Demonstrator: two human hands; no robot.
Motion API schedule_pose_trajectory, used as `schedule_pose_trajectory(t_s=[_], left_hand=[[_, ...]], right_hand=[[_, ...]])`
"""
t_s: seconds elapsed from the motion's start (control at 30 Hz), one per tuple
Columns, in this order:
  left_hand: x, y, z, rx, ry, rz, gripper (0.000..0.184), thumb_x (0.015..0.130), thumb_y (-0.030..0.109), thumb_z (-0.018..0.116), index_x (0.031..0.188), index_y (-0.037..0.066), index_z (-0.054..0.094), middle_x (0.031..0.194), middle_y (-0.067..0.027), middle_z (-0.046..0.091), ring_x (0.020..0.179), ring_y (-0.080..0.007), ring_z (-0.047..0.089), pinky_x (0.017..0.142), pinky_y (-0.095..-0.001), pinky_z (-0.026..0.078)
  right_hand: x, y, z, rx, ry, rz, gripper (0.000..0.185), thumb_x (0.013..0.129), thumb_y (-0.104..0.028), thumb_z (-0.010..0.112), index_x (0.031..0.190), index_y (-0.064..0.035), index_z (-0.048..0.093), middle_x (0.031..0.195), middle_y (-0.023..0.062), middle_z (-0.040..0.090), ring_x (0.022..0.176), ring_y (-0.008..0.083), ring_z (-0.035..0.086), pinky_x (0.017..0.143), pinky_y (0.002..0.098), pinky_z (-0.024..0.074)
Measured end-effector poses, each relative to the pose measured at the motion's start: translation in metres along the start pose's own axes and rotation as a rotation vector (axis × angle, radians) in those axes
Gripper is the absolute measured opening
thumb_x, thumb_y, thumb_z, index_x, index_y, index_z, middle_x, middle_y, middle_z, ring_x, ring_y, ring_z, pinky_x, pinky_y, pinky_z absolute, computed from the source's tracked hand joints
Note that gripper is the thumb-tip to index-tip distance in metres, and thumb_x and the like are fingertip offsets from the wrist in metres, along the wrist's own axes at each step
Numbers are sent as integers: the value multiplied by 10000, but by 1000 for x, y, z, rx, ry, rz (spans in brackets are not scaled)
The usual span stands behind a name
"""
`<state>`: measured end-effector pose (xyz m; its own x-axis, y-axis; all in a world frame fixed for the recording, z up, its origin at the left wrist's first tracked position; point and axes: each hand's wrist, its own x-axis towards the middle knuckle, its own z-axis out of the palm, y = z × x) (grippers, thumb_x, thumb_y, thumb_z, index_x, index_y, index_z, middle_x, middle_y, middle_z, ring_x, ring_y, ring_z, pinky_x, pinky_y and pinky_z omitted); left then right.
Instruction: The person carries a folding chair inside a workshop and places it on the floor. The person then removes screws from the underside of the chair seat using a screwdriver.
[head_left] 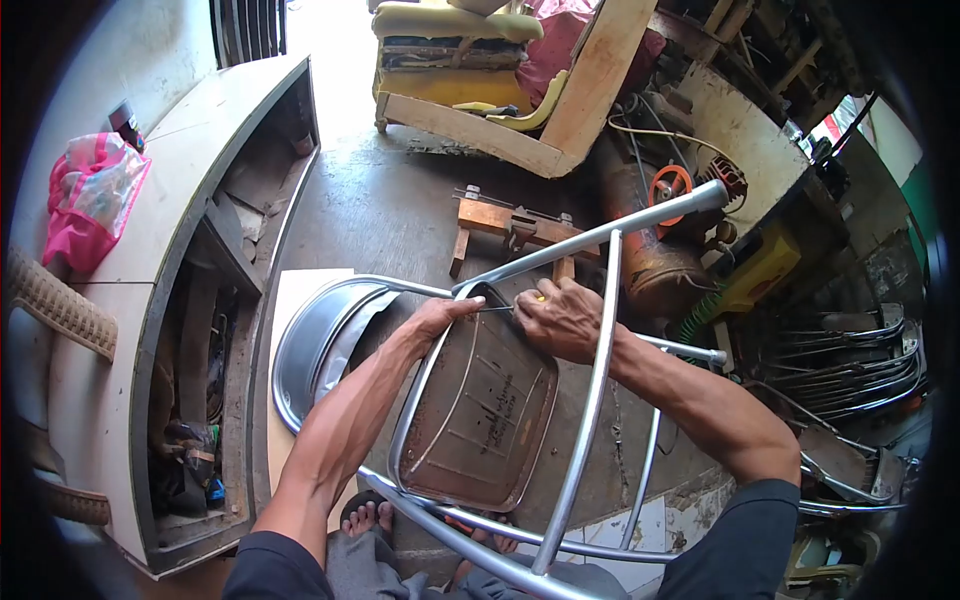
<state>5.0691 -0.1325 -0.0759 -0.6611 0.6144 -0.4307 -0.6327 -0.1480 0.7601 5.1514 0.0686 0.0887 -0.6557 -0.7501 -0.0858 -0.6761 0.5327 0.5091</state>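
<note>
Starting low, by the bare toes point(365, 518), then straight up to the chair point(581, 447): tipped over above the knees, with tubes angling out in front and the seat point(470, 405) lying underside up between both forearms. Holding on with the left hand point(443, 315), apparently closed round the seat's upper corner, with the thumb along the rim and most fingers hidden. Gripping a thin tool point(496, 308) in the right hand point(562, 318), curled into a tight fist, with a dab of yellow showing and the shaft reaching across to the left thumb.

Probably light for its size, going by the slim tubes! Likely stiff throughout, slick on the shiny metal, firm on the brown underside, hardly fragile. Best held by the seat rim or a side tube, clear of the tool's tip.

Over to the left, along the desk point(180, 170): gaping at the front, with dark clutter and a crumpled packet point(195, 440) in the lower compartment. Up on top, spotting a pink bag point(95, 190), bulging with something too unclear to name.

Farther out, passing a wooden stand point(490, 220), then a rusty tank point(655, 260), and finishing at a stripped sofa point(480, 135), holding loose yellow foam point(535, 117).
</note>
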Motion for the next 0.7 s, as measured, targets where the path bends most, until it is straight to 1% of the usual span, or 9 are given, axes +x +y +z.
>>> schedule_pose_trajectory(t_s=[0.03,0.2,0.27,0.3,0.4,0.47,0.53,0.57,0.7], left_hand=[[-5,4,4,-19,2,-18,356,893,323,747,1014,-5,678,803,-106,703,598,-186,679,553,-329,592],[-6,4,1,-33,-30,-12,348,871,351,768,968,30,676,799,-85,687,596,-165,660,552,-315,576],[-8,5,3,-45,-39,-16,346,845,370,793,933,56,677,791,-65,671,595,-153,642,558,-302,563],[-7,6,1,-34,-62,-25,349,849,380,788,933,60,676,785,-59,668,591,-148,639,554,-299,561],[-4,8,-2,1,-77,-40,357,857,400,775,930,66,671,788,-54,667,593,-141,637,552,-299,561],[-8,11,2,63,-57,-50,365,863,402,765,944,59,668,796,-62,670,608,-146,646,562,-304,571],[-13,11,7,26,-85,-72,390,863,413,758,966,49,661,803,-66,671,622,-149,652,577,-307,582],[-12,15,8,1,-81,-60,367,879,395,748,969,54,650,777,-54,661,591,-133,637,546,-295,574],[-12,17,7,-7,-91,-41,318,893,364,740,939,71,629,725,-20,634,539,-106,610,495,-268,558]], right_hand=[[-1,1,-1,-91,1,-28,168,836,-188,609,914,-59,684,853,41,610,807,179,642,600,289,483],[-11,-8,13,-116,285,-44,110,844,-140,609,816,-60,679,812,71,643,763,209,657,563,324,472],[-9,-13,15,6,108,184,114,857,-116,584,793,-65,662,775,87,665,715,235,669,560,360,485],[-5,-11,19,102,-92,334,94,869,-116,561,856,-52,630,779,152,679,758,308,696,651,426,525],[8,8,6,313,-355,285,152,868,-108,548,753,-61,634,741,132,679,687,246,696,549,386,498],[6,2,9,284,-226,226,174,877,-126,545,744,-64,640,713,97,660,670,220,673,613,376,490],[3,-6,6,-281,58,-44,205,894,-151,539,743,-61,645,663,47,615,682,206,646,692,364,465],[4,-11,1,-262,-82,-15,233,886,-143,555,1052,-37,680,814,72,664,819,201,650,780,345,453],[2,-8,-2,17,-90,201,246,894,-163,565,1088,-45,659,932,74,648,891,197,641,742,357,474]])
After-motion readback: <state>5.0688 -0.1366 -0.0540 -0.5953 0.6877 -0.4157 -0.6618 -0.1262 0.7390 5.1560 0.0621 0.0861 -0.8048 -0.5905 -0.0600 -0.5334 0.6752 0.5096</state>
